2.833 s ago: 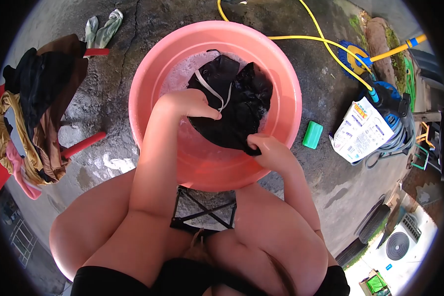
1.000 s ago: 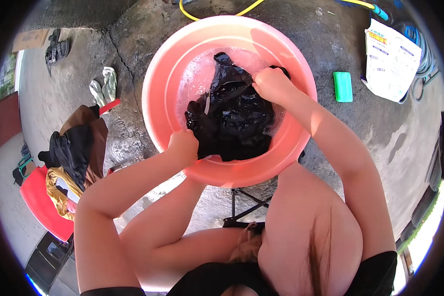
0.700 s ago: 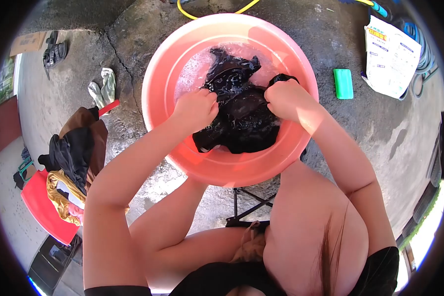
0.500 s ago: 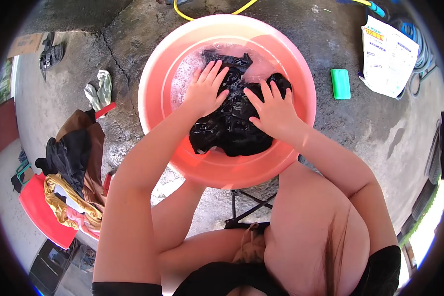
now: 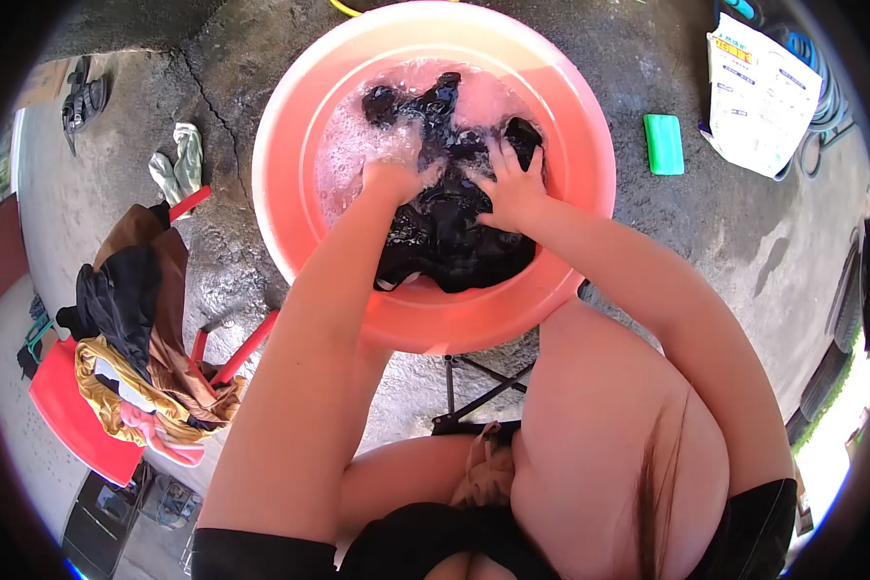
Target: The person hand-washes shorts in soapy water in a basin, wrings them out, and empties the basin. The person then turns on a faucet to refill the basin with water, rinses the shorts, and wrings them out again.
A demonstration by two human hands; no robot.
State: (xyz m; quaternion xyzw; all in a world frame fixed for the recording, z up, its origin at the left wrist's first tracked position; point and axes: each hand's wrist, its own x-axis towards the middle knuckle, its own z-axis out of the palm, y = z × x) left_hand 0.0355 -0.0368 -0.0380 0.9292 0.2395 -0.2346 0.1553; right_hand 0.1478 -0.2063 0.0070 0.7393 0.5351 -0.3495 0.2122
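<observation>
A soaked black garment (image 5: 459,227) lies bunched in soapy water inside a pink basin (image 5: 285,208). My left hand (image 5: 393,177) dips into the suds at the garment's left side. Its thumb is stretched toward the cloth, and the other fingers show faintly through the foam, apart. On the right, my right hand (image 5: 512,193) presses on the wet fabric with its fingers spread. Neither hand is wrapped around the cloth. Part of the garment is under water.
A green soap bar (image 5: 664,145) and a white printed bag (image 5: 759,101) are on the wet concrete to the right, with a blue hose (image 5: 826,87) behind. At left, clothes (image 5: 126,300) drape over a red chair (image 5: 77,416); socks (image 5: 179,169) lie nearby.
My left hand has gone down from the top of the cloth into the suds. My right hand stays spread on the garment, slightly lower. The view has shifted a little.
</observation>
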